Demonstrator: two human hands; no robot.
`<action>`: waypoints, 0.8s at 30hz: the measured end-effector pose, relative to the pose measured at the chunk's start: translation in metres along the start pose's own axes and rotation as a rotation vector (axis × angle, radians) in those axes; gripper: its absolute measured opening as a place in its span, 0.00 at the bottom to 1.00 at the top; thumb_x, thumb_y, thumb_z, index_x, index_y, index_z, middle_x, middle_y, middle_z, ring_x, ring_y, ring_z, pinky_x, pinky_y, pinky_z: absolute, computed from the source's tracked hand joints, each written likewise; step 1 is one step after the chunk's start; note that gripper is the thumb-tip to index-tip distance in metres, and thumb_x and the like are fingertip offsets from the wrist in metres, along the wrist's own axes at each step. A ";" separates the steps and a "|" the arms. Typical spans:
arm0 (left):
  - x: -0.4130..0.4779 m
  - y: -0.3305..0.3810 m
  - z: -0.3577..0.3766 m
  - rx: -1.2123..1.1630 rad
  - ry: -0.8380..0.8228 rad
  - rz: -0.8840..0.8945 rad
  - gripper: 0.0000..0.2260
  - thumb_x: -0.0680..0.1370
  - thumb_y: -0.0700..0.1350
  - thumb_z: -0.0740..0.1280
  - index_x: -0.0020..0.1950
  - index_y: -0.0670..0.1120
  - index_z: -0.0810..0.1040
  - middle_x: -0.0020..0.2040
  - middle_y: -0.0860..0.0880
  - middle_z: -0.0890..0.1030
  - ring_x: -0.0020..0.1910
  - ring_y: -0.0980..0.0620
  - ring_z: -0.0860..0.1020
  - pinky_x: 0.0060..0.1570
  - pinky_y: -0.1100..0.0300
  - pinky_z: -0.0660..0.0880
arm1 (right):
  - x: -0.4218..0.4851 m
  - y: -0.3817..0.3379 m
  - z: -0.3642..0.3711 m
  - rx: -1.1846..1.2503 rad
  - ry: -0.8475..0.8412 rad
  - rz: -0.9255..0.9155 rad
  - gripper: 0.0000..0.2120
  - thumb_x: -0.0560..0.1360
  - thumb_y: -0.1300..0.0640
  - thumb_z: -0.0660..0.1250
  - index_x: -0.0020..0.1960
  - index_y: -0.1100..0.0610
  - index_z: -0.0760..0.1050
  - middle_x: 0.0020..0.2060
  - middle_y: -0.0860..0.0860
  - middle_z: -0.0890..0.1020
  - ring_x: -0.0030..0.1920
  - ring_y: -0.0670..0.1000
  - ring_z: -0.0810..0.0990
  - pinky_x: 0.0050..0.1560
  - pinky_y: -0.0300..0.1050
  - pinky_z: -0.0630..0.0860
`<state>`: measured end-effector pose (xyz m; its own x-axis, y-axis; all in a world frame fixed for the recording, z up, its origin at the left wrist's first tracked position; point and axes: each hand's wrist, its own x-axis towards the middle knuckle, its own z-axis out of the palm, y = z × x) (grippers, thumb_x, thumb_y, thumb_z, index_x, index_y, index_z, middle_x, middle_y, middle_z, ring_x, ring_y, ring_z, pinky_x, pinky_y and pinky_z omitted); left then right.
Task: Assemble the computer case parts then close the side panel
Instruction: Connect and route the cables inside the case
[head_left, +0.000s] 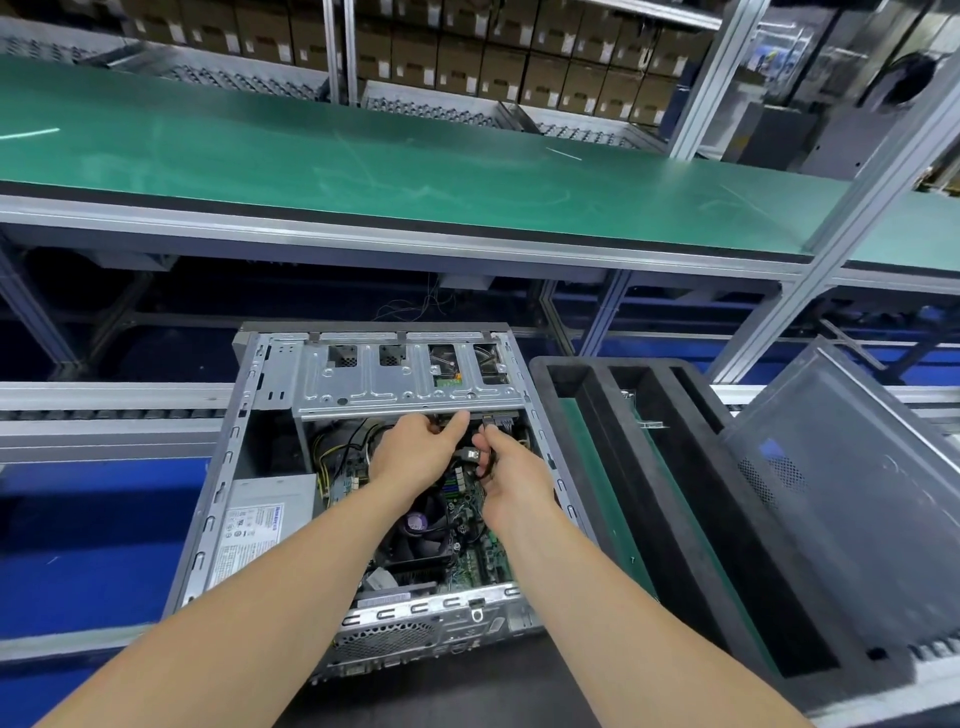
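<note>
An open silver computer case (223, 467) lies on its side in front of me, with the motherboard (470, 551), a CPU fan (418, 522) and a power supply (260, 525) showing inside. A metal drive cage (395, 379) spans its far end. My left hand (415, 449) reaches in under the cage's front edge, thumb stretched toward the cables there. My right hand (511, 475) pinches a black cable with a small connector (471, 455) just below the cage. The grey side panel (852, 499) leans off the case, at the right.
A black foam tray (685, 519) with long slots stands between the case and the side panel. A green conveyor belt (363, 161) runs across behind the bench, with shelves of cardboard boxes (467, 57) beyond. Blue surface (78, 545) lies left of the case.
</note>
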<state>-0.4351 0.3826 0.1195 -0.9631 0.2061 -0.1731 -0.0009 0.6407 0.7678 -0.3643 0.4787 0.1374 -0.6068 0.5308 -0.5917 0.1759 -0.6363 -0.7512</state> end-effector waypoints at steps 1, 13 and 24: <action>0.000 -0.001 0.000 0.001 0.001 -0.002 0.28 0.76 0.73 0.60 0.35 0.47 0.72 0.33 0.51 0.78 0.36 0.47 0.78 0.34 0.56 0.68 | 0.000 0.001 0.001 -0.003 0.009 -0.008 0.04 0.81 0.61 0.71 0.49 0.60 0.84 0.37 0.50 0.86 0.32 0.45 0.74 0.35 0.38 0.73; -0.006 0.000 -0.011 0.147 0.052 0.022 0.37 0.76 0.76 0.52 0.26 0.46 0.76 0.27 0.52 0.78 0.32 0.50 0.79 0.34 0.58 0.73 | -0.008 0.011 -0.002 -0.137 -0.002 -0.111 0.11 0.77 0.69 0.73 0.57 0.61 0.78 0.46 0.59 0.86 0.40 0.56 0.86 0.46 0.50 0.86; -0.008 0.016 -0.027 -0.020 0.069 -0.221 0.27 0.80 0.65 0.55 0.48 0.45 0.82 0.47 0.45 0.83 0.50 0.42 0.81 0.54 0.50 0.78 | -0.029 0.006 -0.004 -0.367 -0.456 -0.463 0.07 0.82 0.61 0.69 0.52 0.59 0.86 0.41 0.57 0.87 0.42 0.56 0.86 0.52 0.55 0.85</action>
<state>-0.4343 0.3710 0.1494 -0.9550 0.0114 -0.2964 -0.2183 0.6496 0.7282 -0.3424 0.4616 0.1488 -0.9291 0.3628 -0.0711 0.0235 -0.1339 -0.9907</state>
